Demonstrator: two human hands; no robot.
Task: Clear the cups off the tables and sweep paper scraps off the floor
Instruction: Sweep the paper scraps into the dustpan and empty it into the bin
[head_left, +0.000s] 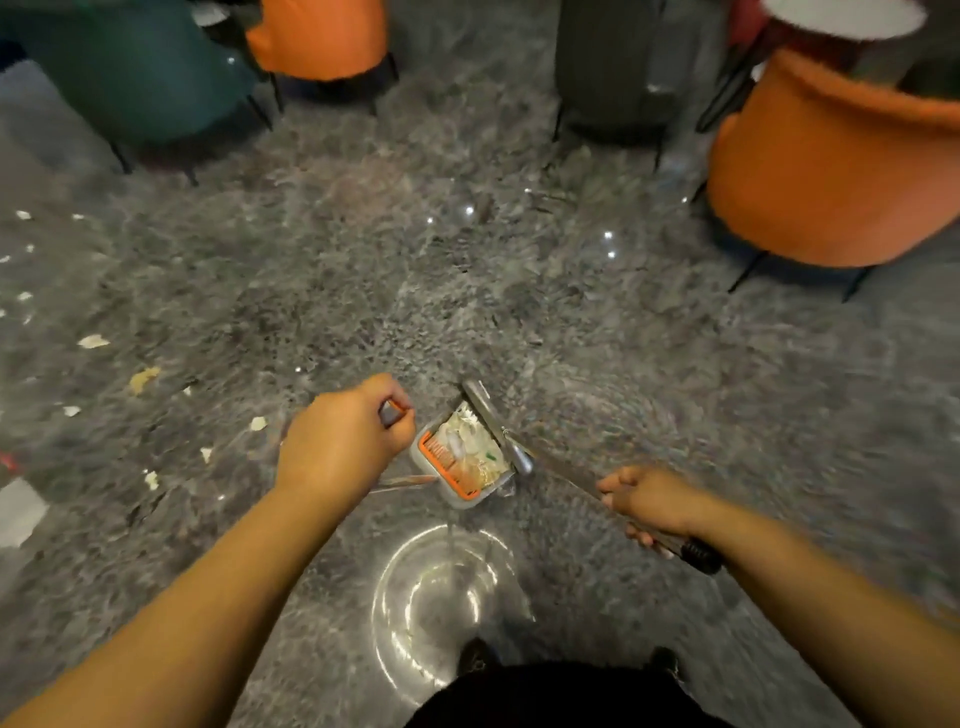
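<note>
A grey dustpan (451, 470) with an orange edge lies on the floor ahead of me, filled with white paper scraps (470, 441). My left hand (343, 441) grips what looks like the dustpan's handle, just left of the pan. My right hand (649, 501) grips a long broom handle (566, 475) with a black end. The broom's grey head (493, 421) lies against the pan's right side. Several loose paper scraps (93, 341) are scattered over the floor to the left. No cups are in view.
Glossy grey marbled floor (597, 338) all around. An orange chair (831, 171) stands at right under a white tabletop (841, 18). A dark chair (608, 67), another orange chair (317, 36) and a green chair (135, 73) stand at the back. A white object (15, 512) lies at the left edge.
</note>
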